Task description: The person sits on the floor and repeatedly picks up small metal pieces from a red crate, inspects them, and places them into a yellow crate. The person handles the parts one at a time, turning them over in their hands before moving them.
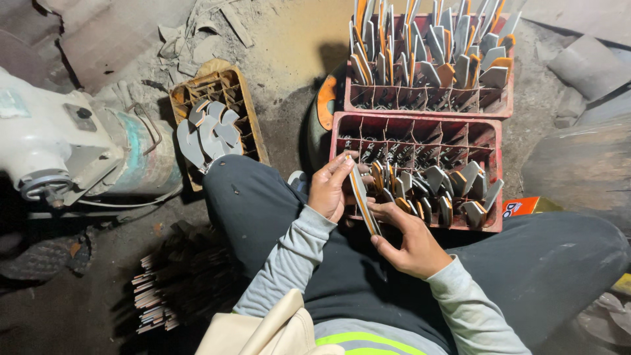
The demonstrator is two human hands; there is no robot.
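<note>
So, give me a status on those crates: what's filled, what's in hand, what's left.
Far red crate looks full: blades with orange handles stand in nearly every cell. Near red crate is partly filled: its front rows hold blades, its back rows are bare. The left hand and right hand hold one long blade between them. The brown crate at left holds a few grey blades.

Before you, the dusty floor [289, 59] bore two red crates [420, 135], a brown crate [246, 108], a motor [72, 148] and stacked strips [158, 292].
</note>
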